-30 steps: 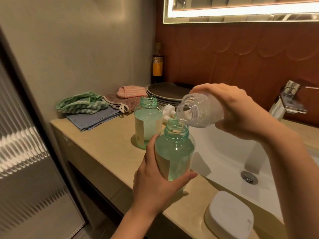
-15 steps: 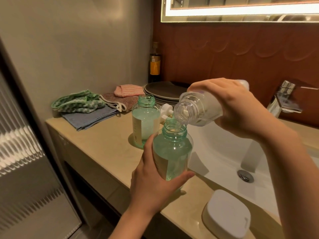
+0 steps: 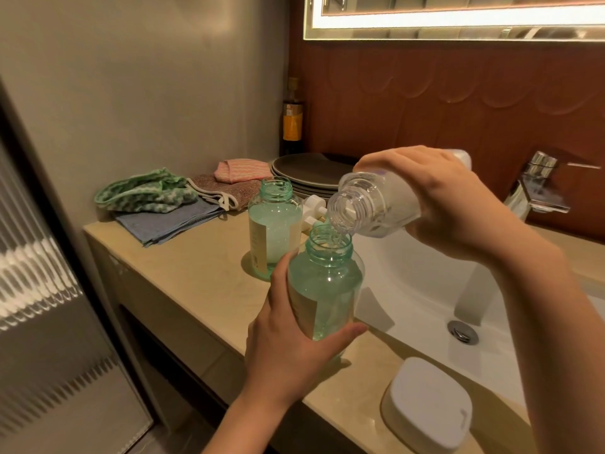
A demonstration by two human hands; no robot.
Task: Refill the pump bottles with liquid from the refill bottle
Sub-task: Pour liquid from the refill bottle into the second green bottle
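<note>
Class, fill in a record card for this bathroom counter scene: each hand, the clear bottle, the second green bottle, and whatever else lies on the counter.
left hand: grips near green bottle, uncapped
right hand: holds refill bottle, tilted, mouth over that bottle's neck
second green bottle: upright on counter, uncapped
pump heads: white, lying behind the bottles
also there: cloths, plates, white box, sink
</note>
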